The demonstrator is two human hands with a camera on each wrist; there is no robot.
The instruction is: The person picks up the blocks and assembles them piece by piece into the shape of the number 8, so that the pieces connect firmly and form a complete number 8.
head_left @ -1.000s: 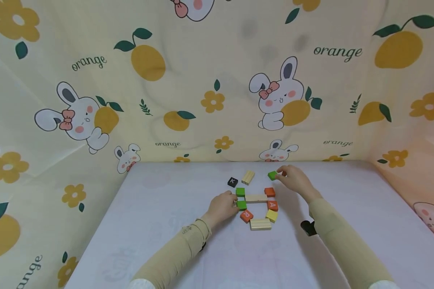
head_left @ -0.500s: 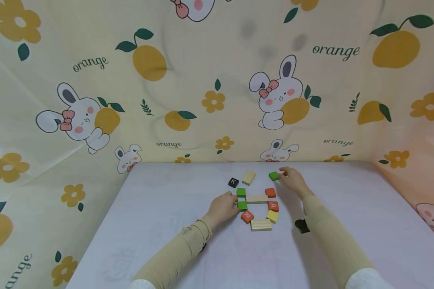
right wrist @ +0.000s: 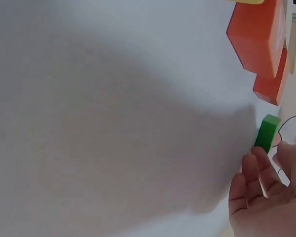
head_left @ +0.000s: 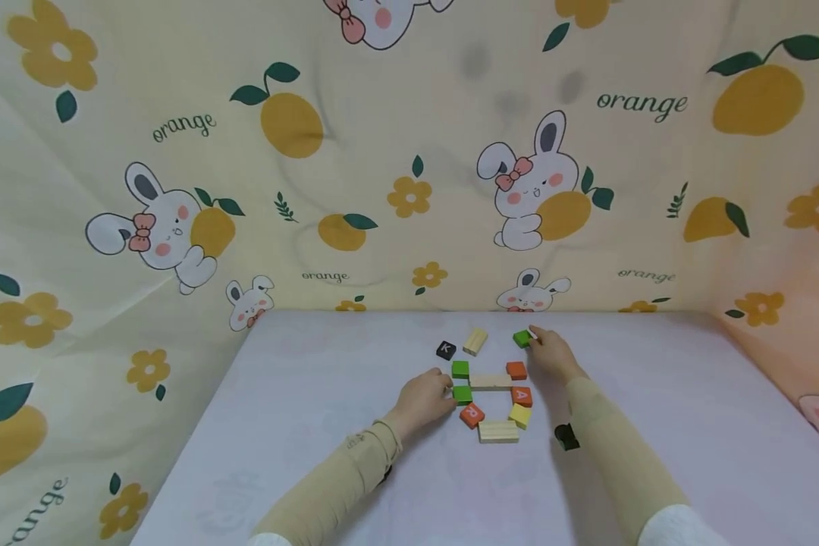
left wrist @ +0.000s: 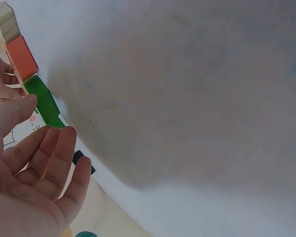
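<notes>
In the head view my left hand (head_left: 425, 398) is at the left side of the block arrangement, its thumb and fingers around the nearer green block (head_left: 462, 395). The left wrist view shows the thumb tip on a green block (left wrist: 42, 101), with curled fingers at its other end. A second green block (head_left: 460, 369) lies just beyond. Farther back, my right hand (head_left: 553, 355) pinches another green block (head_left: 522, 339) between thumb and fingers. That green block (right wrist: 268, 132) also shows at the fingertips in the right wrist view.
A plain wooden block (head_left: 490, 382) lies between the green and orange blocks (head_left: 516, 370). Nearer are an orange R block (head_left: 472, 415), a yellow block (head_left: 520, 415) and a wooden block (head_left: 498, 432). A black K block (head_left: 446, 349) and wooden block (head_left: 475, 341) lie behind.
The right forearm has swung inward and the right fingers have shifted around the far green block, which stays about where it was. The left hand keeps its place. The head view has shifted slightly.
</notes>
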